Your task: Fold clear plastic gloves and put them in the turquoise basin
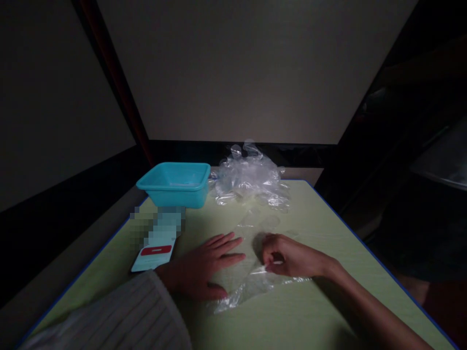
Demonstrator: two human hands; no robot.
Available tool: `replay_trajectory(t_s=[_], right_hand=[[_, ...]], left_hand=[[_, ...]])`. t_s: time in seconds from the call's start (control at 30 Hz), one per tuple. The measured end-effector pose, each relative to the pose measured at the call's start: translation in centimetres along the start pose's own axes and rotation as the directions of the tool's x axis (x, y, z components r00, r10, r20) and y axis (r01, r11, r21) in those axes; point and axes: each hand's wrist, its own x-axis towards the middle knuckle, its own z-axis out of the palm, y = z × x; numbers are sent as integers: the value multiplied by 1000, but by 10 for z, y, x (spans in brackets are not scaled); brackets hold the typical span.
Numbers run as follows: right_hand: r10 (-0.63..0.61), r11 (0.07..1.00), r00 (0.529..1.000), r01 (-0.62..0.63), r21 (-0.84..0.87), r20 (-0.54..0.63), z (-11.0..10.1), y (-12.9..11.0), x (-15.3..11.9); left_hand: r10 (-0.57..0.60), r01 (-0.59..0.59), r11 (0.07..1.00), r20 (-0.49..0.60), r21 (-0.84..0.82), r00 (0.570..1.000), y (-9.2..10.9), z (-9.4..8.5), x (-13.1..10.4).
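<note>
One sheer, crinkled plastic glove [243,293] in the pinch of curled right fingers [272,243], left fingers [229,246] flat, outspread.

No text is legible, phone [160,239] included.

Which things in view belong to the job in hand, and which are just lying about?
In the job:
clear plastic film, which the right hand seems to pinch
left hand, palm down, fingers spread
pile of clear plastic gloves, probably; similar material

Apparently lying about:
phone, screen lit
turquoise basin, beyond both hands; role unclear
</note>
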Motion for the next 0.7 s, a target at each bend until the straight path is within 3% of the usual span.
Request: replay_trajectory(t_s=[0.1,0.17,0.23,0.3,0.37,0.43,0.47,0.53,0.7], right_hand=[[-156,978,984,141,152,89,-8,-7,-7],[-278,921,921,173,350,274,-15,-10,-12],[-347,863,867,146,484,357,-20,-12,-14],[-294,844,927,137,519,232,-21,-11,-13],[-124,872,990,143,468,-72,-16,-10,-8],[35,925,934,104,366,-354,-7,-10,0],[38,947,904,103,305,-425,-1,-11,4],[-25,980,909,105,170,-417,12,-13,10],[-101,995,967,103,-3,-234,33,-12,17]], left_hand=[[24,-24,1000,0,20,1000,-3,0,0],[34,-35,999,23,37,999,-4,-1,-1],[42,-43,998,17,46,999,-3,-2,0],[49,-47,998,-50,51,998,2,0,1],[27,-19,999,-164,50,986,10,5,3],[-40,50,998,-263,29,964,21,13,6],[-51,56,998,-284,10,958,25,18,8],[-23,24,1000,-267,0,963,33,25,12],[22,-14,998,-133,64,991,39,29,19]])
